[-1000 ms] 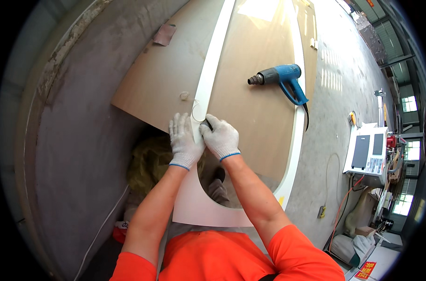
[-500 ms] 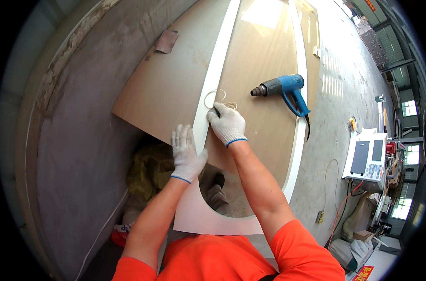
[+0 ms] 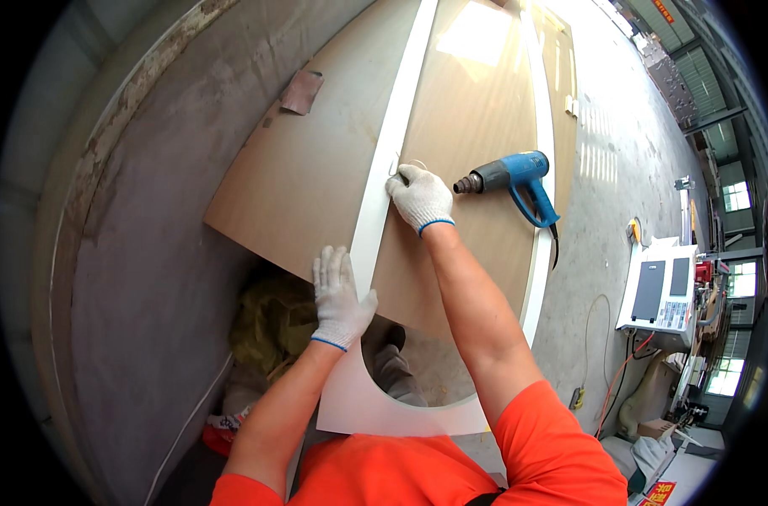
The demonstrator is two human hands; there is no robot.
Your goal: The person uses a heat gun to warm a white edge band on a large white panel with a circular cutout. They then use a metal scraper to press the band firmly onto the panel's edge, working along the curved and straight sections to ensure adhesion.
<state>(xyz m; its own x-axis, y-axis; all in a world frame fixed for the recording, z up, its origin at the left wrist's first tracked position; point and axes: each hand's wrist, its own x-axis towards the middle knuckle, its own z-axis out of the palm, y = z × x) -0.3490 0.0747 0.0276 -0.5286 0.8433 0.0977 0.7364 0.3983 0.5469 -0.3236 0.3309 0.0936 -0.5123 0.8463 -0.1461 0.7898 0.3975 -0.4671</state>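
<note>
A long white frame [image 3: 369,223] with a rounded near end lies over a brown board [image 3: 476,278]. My left hand [image 3: 341,295], in a white knit glove, rests on its left side near the curve, fingers stretched out and thumb apart. Farther along that same side, my right hand [image 3: 423,199], gloved too, is closed in a pinch at the frame's inner edge. What it pinches is mostly covered by the glove; a thin pale curl [image 3: 395,163] shows by the fingertips. Right of that hand, a blue heat gun [image 3: 514,174] lies on its side, nozzle pointing left.
A piece of reddish-brown sandpaper [image 3: 301,91] lies at the board's far left edge. Yellowish sacking [image 3: 270,325] is under the board's near left corner. On the floor at right stand a white machine [image 3: 662,287] and cables. A wall [image 3: 156,169] runs along the left.
My right hand has moved slightly farther along and to the right, and less of the pale curl shows. My left hand stays on the frame. The view has shifted a little.
</note>
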